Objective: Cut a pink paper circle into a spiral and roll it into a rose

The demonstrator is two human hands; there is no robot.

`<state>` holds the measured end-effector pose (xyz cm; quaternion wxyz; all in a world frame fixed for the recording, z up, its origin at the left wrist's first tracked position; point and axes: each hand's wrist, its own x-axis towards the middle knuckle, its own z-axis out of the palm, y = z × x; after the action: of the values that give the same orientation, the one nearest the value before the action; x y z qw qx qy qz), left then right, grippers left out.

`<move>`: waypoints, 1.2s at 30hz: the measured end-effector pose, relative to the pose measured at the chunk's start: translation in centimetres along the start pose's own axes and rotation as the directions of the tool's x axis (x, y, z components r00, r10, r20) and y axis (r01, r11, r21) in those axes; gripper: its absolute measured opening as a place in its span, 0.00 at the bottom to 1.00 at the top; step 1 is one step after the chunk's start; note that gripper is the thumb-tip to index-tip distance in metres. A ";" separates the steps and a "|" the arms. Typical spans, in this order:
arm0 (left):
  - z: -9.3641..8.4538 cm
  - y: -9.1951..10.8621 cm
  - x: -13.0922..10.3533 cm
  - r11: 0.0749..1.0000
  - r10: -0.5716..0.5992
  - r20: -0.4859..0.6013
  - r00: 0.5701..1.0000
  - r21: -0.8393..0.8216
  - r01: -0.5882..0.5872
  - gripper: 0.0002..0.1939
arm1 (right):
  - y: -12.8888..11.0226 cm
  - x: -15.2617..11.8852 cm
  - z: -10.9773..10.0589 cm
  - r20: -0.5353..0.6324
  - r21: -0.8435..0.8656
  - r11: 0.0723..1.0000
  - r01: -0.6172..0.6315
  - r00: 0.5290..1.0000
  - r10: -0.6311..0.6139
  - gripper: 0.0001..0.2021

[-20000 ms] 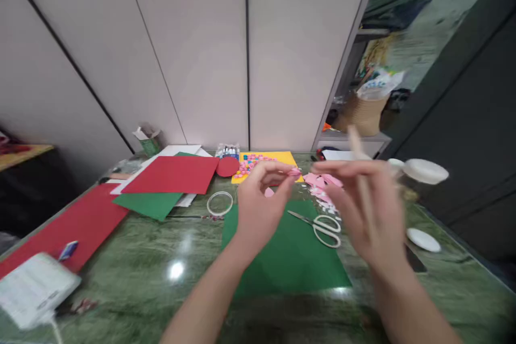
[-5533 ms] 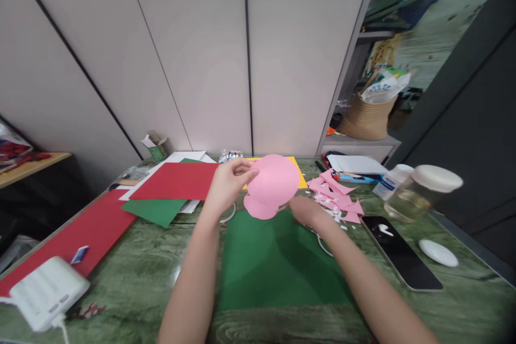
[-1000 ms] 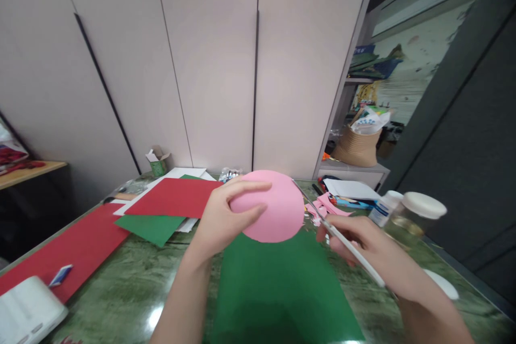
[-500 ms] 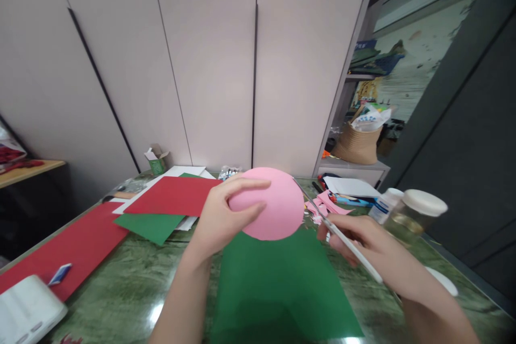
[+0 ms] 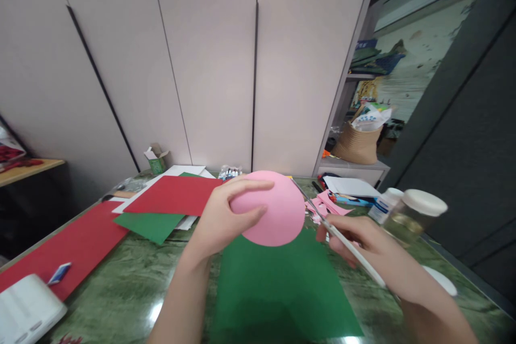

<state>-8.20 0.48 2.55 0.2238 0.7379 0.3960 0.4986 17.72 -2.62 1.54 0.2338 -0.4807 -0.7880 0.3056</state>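
Note:
My left hand [image 5: 220,220] holds up a round pink paper piece [image 5: 278,215] above the table, thumb and fingers pinching its left side. My right hand [image 5: 363,244] grips white-handled scissors [image 5: 322,217], whose thin blades point up and left to the pink paper's right edge. Below both hands lies a dark green paper sheet [image 5: 278,285] on the green marble table [image 5: 121,285].
Red sheets [image 5: 173,196] and a green sheet [image 5: 149,224] lie at the left, a white device [image 5: 24,309] at the near left corner. Pink scraps [image 5: 322,207], a glass jar with white lid [image 5: 415,212], a small bottle [image 5: 385,204] and a white lid [image 5: 441,282] sit at right.
Over the last second the pink paper and both hands have barely shifted; the scissors stay at the paper's right edge. Several seconds ago the pink piece had a lobed lower edge.

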 end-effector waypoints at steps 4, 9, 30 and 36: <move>0.1 0.0 0.0 1.000 -0.009 -0.025 1.000 -0.014 0.009 0.16 | 0.0 0.0 -0.1 0.004 -0.035 0.999 -0.019 1.000 0.019 0.17; 0.2 -0.3 0.1 0.998 -0.019 -0.072 0.997 -0.053 0.016 0.12 | -0.1 0.1 -0.1 -0.002 -0.029 0.999 -0.017 1.000 0.017 0.20; 0.1 -0.1 -0.1 1.000 -0.006 -0.014 1.000 0.004 0.006 0.15 | 0.3 0.0 -0.1 -0.016 -0.090 0.995 -0.040 0.999 0.039 0.16; 0.2 -0.2 0.2 1.000 -0.020 -0.028 0.999 0.001 0.020 0.12 | 0.4 0.0 -0.7 -0.057 -0.130 0.991 -0.030 0.998 0.023 0.18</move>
<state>-8.04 0.72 2.44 0.2228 0.7271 0.4065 0.5064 18.39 -2.33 1.75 0.2194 -0.5136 -0.7931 0.2429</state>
